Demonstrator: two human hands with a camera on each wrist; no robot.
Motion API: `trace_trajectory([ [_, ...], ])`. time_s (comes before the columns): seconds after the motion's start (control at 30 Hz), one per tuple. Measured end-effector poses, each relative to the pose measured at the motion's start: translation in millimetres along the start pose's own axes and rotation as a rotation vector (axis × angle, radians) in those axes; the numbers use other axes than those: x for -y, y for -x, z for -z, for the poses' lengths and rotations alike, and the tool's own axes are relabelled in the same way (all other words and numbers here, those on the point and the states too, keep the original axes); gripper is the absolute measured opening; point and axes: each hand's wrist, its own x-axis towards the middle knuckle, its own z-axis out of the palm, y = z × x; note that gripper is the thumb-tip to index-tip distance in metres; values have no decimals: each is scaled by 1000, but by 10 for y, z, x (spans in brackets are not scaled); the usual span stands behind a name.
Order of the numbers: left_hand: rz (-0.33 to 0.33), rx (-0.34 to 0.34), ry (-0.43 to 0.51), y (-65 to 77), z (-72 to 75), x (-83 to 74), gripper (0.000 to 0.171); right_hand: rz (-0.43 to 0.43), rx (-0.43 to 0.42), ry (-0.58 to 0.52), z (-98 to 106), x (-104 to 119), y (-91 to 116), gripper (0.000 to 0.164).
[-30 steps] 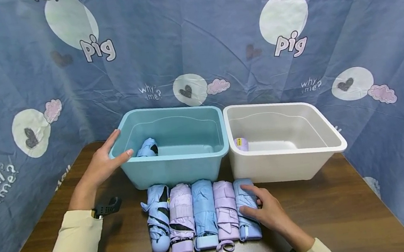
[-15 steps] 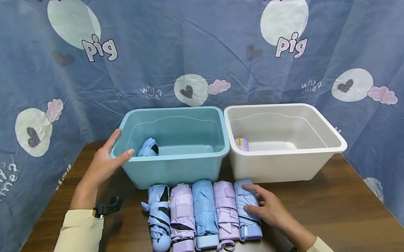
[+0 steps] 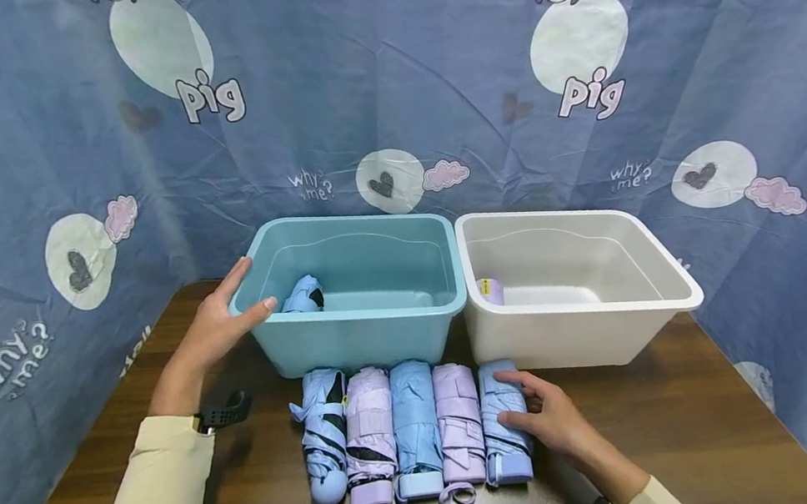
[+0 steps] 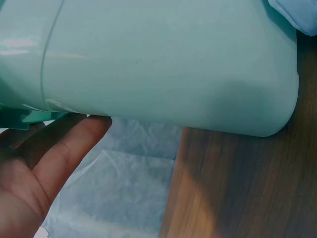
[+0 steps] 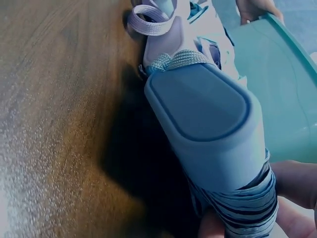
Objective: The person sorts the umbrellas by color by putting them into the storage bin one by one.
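Blue umbrella (image 3: 505, 441) is being pinched by our right hand (image 3: 556, 422); our spread left hand (image 3: 219, 325) is touching the teal bin (image 3: 357, 342). We are risking a drop if its folded cloth (image 5: 250, 208) slides.

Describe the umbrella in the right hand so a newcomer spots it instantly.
On the brown table, find the teal bin and the white bin side by side. In front of them, five folded umbrellas lie in a row; go to its right end. The blue umbrella there has a lilac umbrella on its left and is the only one the right hand grips.
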Motion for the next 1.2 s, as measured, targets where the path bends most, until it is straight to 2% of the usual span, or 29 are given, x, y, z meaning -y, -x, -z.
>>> trace_trajectory([
  [0.27,-11,-10,-9,8,-16,28,88,-32,-25,-10,68,119,98,56],
  [0.57,-22,-16,12,-2,-46,69,88,-3,35,29,246,286,187,57],
  [0.97,-25,-26,-4,4,-42,65,88,29,68,-28,312,614,293,57],
  [1.2,-32,-30,0,-4,-30,45,88,59,61,6,326,868,345,57],
])
